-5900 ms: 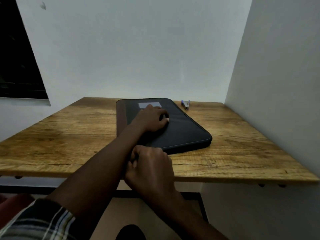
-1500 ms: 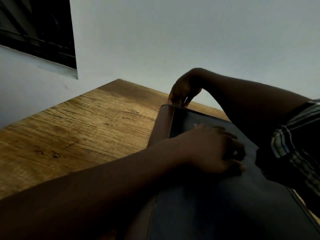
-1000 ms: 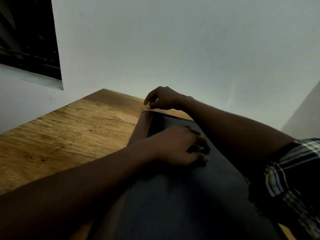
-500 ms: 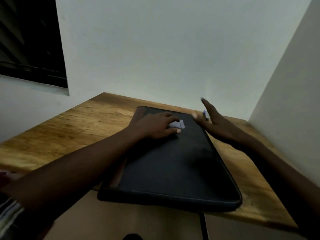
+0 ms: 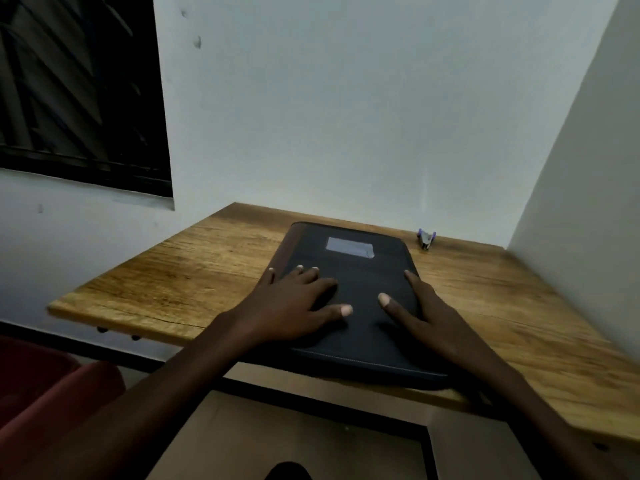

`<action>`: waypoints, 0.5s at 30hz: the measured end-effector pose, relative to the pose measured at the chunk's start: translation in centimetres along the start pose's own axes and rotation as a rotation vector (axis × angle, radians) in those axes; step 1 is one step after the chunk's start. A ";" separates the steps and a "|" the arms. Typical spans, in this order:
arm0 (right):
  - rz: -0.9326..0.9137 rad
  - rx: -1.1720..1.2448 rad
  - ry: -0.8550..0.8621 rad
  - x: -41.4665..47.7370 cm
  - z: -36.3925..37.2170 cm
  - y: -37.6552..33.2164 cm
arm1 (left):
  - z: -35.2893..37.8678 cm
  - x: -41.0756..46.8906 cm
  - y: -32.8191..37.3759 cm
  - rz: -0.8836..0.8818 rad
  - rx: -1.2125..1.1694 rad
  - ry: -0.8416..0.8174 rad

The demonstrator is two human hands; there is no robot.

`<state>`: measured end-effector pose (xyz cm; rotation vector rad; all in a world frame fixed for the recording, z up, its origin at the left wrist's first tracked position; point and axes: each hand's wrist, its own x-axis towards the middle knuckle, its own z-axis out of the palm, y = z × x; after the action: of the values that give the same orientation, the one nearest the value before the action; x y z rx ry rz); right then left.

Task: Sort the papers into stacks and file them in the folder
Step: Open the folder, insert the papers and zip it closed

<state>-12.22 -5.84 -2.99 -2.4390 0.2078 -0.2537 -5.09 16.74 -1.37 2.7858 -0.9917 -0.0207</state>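
A black zip folder (image 5: pixel 360 271) with a brown spine on its left and a pale label near its far end lies closed on the wooden desk (image 5: pixel 194 271). Its near edge hangs slightly over the desk's front edge. My left hand (image 5: pixel 294 303) rests flat on the folder's left half with fingers spread. My right hand (image 5: pixel 415 306) lies flat along the folder's right side, thumb pointing inward. No papers are in sight.
A small blue stapler (image 5: pixel 426 238) stands at the back of the desk, right of the folder. White walls close in behind and on the right. A dark window (image 5: pixel 79 91) is at the left. A red seat (image 5: pixel 41 393) sits low left.
My right hand came back from the folder's far left corner and settled flat on the folder's right side. My left hand slid nearer, uncovering the label. The view pulled back.
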 end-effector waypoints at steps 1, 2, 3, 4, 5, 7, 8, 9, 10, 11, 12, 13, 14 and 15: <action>-0.009 -0.011 -0.002 0.5 0.4 -0.3 | -0.1 0.3 -0.5 -0.017 -0.002 0.007; -0.015 -0.023 0.003 1.0 0.8 -0.6 | -0.2 0.6 -1.1 -0.025 0.002 0.019; -0.018 -0.039 0.009 1.5 1.2 -0.9 | -0.2 0.8 -1.7 -0.031 0.000 0.024; -0.021 -0.056 0.011 2.1 1.6 -1.1 | -0.2 1.1 -2.4 -0.035 -0.006 0.031; -0.024 -0.080 0.008 2.6 2.0 -1.4 | -0.2 1.4 -3.1 -0.042 -0.015 0.040; -0.024 -0.117 -0.012 3.8 2.7 -1.9 | -0.4 1.9 -4.3 -0.065 -0.033 0.070; -0.025 -0.128 -0.023 4.4 3.0 -2.1 | -0.5 2.1 -4.8 -0.080 -0.038 0.085; -0.028 -0.140 -0.032 5.2 3.3 -2.4 | -0.6 2.4 -5.3 -0.095 -0.042 0.094; -0.028 -0.150 -0.040 5.9 3.7 -2.6 | -0.8 2.6 -5.6 -0.104 -0.047 0.094; -0.027 -0.161 -0.045 6.5 4.0 -2.9 | -1.0 2.8 -6.0 -0.111 -0.053 0.089; -0.029 -0.173 -0.049 7.2 4.4 -3.2 | -1.2 3.1 -6.4 -0.111 -0.055 0.083; -0.031 -0.188 -0.051 7.8 4.8 -3.4 | -1.5 3.4 -6.7 -0.108 -0.046 0.064; -0.037 -0.203 -0.049 8.5 5.3 -3.7 | -1.9 3.8 -7.2 -0.107 -0.028 0.042; -0.044 -0.220 -0.044 9.1 5.8 -4.0 | -2.2 4.3 -7.6 -0.111 -0.010 0.020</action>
<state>-1.71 -1.25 -3.64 -2.6666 0.1702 -0.2050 3.16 20.25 -0.32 2.8227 -0.8283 -0.0125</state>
